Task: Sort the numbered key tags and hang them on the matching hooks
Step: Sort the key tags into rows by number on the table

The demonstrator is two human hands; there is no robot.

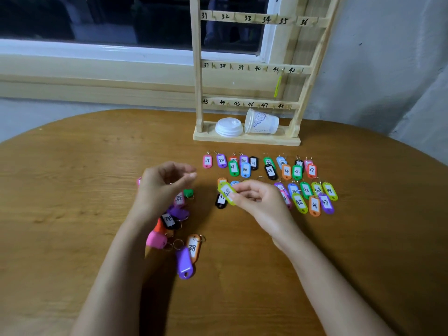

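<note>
Right hand (257, 198) pinches a yellow-green plastic key tag (226, 192) between thumb and fingertips, over the round brown wooden table (72, 190), right beside a black tag (220, 201) lying flat. Left hand (164, 183) hovers above the loose heap of coloured tags (177, 229), fingers loosely curled, thumb apart, gripping nothing I can make out. Sorted rows of tags (298, 187) lie before the pale wooden hook rack (197, 69), where one hanging yellow-green tag (278, 86) dangles near hook 41.
</note>
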